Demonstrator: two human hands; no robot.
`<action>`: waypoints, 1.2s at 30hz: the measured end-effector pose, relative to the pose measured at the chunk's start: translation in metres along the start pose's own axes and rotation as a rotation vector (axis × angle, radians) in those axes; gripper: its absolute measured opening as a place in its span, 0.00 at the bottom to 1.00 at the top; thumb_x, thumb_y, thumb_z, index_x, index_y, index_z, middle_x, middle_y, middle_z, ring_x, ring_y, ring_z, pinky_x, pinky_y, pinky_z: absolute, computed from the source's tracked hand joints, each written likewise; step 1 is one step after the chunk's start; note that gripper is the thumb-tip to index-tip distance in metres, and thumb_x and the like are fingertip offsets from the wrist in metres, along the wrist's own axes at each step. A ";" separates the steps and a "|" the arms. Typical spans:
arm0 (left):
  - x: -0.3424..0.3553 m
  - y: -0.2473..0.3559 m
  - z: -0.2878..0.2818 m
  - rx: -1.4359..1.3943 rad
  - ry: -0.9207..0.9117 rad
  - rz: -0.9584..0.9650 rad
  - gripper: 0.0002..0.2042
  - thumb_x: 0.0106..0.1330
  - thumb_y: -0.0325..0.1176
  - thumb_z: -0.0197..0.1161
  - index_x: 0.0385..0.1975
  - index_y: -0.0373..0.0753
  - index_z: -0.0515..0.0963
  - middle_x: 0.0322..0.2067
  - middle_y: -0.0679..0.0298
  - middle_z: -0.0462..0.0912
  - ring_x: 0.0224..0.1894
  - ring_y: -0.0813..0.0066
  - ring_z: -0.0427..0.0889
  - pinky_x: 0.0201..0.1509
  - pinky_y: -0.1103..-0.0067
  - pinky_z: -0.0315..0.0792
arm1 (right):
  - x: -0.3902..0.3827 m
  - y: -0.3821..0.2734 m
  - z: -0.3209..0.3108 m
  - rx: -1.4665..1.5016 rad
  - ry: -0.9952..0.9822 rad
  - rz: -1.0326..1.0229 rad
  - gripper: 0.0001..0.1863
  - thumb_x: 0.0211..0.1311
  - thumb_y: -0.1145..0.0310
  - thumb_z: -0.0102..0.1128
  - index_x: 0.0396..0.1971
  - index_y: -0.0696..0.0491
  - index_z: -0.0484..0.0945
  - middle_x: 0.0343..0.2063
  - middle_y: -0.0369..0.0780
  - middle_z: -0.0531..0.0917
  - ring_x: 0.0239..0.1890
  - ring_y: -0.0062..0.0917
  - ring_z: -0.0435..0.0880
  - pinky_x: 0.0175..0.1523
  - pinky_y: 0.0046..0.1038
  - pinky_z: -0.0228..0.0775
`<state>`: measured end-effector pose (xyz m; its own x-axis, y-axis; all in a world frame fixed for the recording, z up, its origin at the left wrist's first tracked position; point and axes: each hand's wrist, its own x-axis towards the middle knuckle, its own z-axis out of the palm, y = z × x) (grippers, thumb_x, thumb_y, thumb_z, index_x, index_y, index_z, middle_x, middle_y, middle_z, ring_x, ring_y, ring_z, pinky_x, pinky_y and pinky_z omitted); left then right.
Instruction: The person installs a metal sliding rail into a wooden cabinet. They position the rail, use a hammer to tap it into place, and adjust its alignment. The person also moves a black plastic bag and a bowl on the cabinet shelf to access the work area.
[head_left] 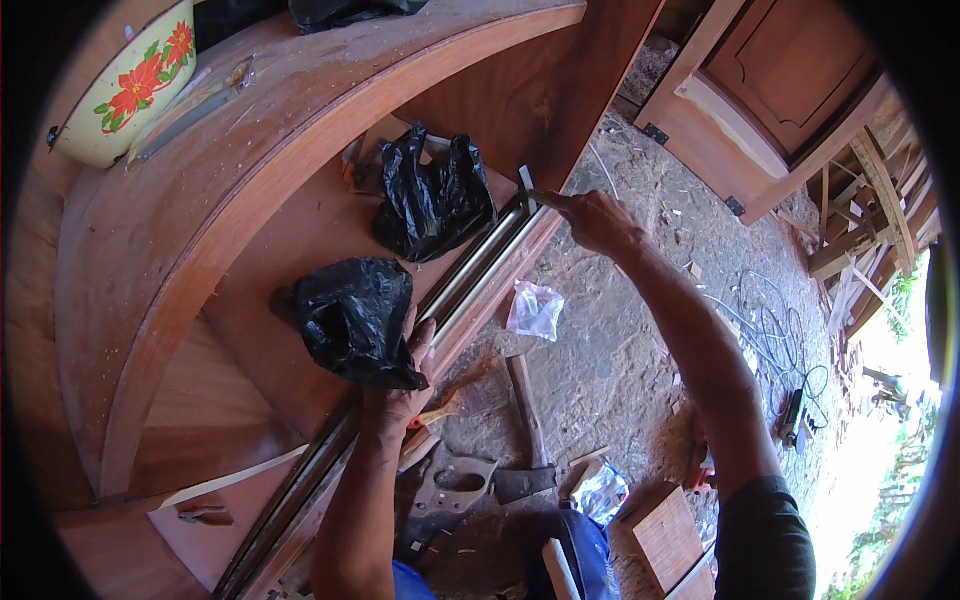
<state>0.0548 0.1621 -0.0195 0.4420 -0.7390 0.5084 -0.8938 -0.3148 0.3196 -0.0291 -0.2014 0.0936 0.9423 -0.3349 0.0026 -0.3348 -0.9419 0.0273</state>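
My left hand (402, 400) is at the right side of a crumpled black plastic bag (352, 322). The bag covers much of the palm, and the fingers curl along its edge, beside the long metal rails (482, 268). My right hand (603, 226) reaches to the far end of these rails. It is closed around what looks like a tool with a short brown handle and a pale crosswise head (527, 188); its exact kind is unclear. A second black plastic bag (430, 195) lies farther back inside the wooden cabinet (260, 240).
A flowered enamel basin (135, 90) sits on the curved shelf (300, 95). Pliers (206, 515) lie at lower left. On the floor are a hatchet (528, 425), a handsaw (450, 485), a brush (465, 402), a clear plastic bag (535, 310) and cables (775, 335). A panelled door (770, 90) stands at upper right.
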 end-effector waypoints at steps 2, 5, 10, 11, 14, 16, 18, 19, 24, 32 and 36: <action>0.002 -0.001 -0.001 0.026 0.014 0.011 0.14 0.68 0.27 0.65 0.52 0.38 0.83 0.63 0.49 0.78 0.66 0.43 0.75 0.70 0.55 0.68 | 0.005 0.005 -0.001 0.021 0.058 -0.018 0.30 0.77 0.68 0.41 0.71 0.20 0.68 0.39 0.48 0.90 0.32 0.41 0.91 0.37 0.44 0.85; -0.003 -0.001 -0.007 0.046 0.017 0.002 0.14 0.68 0.27 0.65 0.52 0.38 0.83 0.63 0.49 0.78 0.65 0.44 0.75 0.70 0.56 0.69 | 0.005 -0.018 -0.016 0.142 0.034 0.108 0.32 0.76 0.70 0.44 0.72 0.19 0.66 0.41 0.47 0.90 0.35 0.39 0.91 0.39 0.41 0.86; 0.001 0.002 -0.005 0.032 0.005 0.010 0.14 0.67 0.26 0.65 0.52 0.38 0.83 0.63 0.49 0.78 0.65 0.44 0.76 0.70 0.56 0.69 | 0.007 0.006 0.017 0.013 0.098 -0.062 0.29 0.78 0.66 0.42 0.72 0.20 0.66 0.35 0.48 0.89 0.30 0.39 0.91 0.35 0.41 0.85; -0.001 -0.002 -0.005 0.033 -0.001 -0.004 0.14 0.67 0.25 0.65 0.52 0.39 0.83 0.63 0.49 0.78 0.65 0.44 0.75 0.70 0.56 0.69 | 0.009 -0.006 0.006 0.075 0.100 -0.022 0.29 0.77 0.67 0.43 0.71 0.20 0.67 0.36 0.48 0.89 0.33 0.38 0.91 0.37 0.41 0.85; -0.006 -0.005 -0.003 0.034 -0.005 -0.018 0.15 0.67 0.25 0.65 0.53 0.39 0.83 0.63 0.49 0.77 0.66 0.44 0.75 0.71 0.56 0.68 | 0.006 -0.024 -0.006 0.049 0.040 0.062 0.30 0.76 0.68 0.44 0.71 0.20 0.68 0.41 0.47 0.89 0.38 0.39 0.92 0.41 0.44 0.85; 0.000 -0.001 0.002 0.019 0.005 -0.002 0.15 0.67 0.26 0.65 0.53 0.39 0.83 0.64 0.49 0.77 0.67 0.44 0.74 0.72 0.56 0.67 | 0.002 -0.012 0.009 -0.057 -0.052 0.076 0.30 0.76 0.68 0.44 0.71 0.20 0.67 0.38 0.48 0.89 0.36 0.41 0.91 0.39 0.45 0.84; 0.000 0.000 0.001 0.026 -0.002 0.003 0.15 0.67 0.26 0.65 0.54 0.39 0.83 0.64 0.49 0.77 0.67 0.45 0.74 0.72 0.56 0.67 | 0.004 -0.007 0.011 -0.017 0.007 0.048 0.31 0.76 0.68 0.44 0.72 0.18 0.65 0.36 0.49 0.89 0.35 0.42 0.91 0.39 0.44 0.85; -0.001 -0.001 -0.003 0.031 -0.014 -0.009 0.15 0.67 0.26 0.65 0.54 0.39 0.83 0.64 0.49 0.77 0.67 0.45 0.74 0.72 0.56 0.67 | 0.003 -0.016 0.001 0.018 0.035 0.071 0.32 0.76 0.69 0.45 0.72 0.18 0.65 0.36 0.49 0.89 0.36 0.41 0.91 0.40 0.44 0.85; -0.002 -0.003 0.000 0.001 0.001 -0.002 0.16 0.67 0.25 0.65 0.54 0.39 0.83 0.65 0.50 0.76 0.68 0.45 0.73 0.73 0.56 0.66 | 0.000 -0.018 0.010 -0.066 -0.031 0.076 0.32 0.76 0.70 0.44 0.72 0.18 0.65 0.35 0.47 0.89 0.35 0.42 0.91 0.39 0.44 0.85; -0.003 -0.001 0.000 0.018 -0.016 -0.016 0.16 0.66 0.25 0.66 0.54 0.38 0.83 0.64 0.50 0.77 0.67 0.45 0.74 0.72 0.56 0.67 | -0.006 -0.013 0.013 0.003 0.012 0.064 0.32 0.72 0.72 0.47 0.70 0.22 0.69 0.39 0.46 0.90 0.35 0.40 0.91 0.36 0.45 0.82; -0.002 -0.004 -0.004 0.027 0.042 0.035 0.16 0.65 0.25 0.66 0.54 0.38 0.83 0.64 0.49 0.77 0.67 0.45 0.74 0.72 0.56 0.67 | -0.008 -0.006 0.021 0.269 0.276 0.110 0.15 0.74 0.67 0.51 0.57 0.41 0.75 0.33 0.50 0.87 0.33 0.52 0.87 0.33 0.49 0.75</action>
<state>0.0574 0.1674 -0.0185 0.4129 -0.7241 0.5525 -0.9102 -0.3058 0.2794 -0.0349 -0.1940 0.0726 0.8548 -0.4491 0.2601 -0.3894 -0.8863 -0.2506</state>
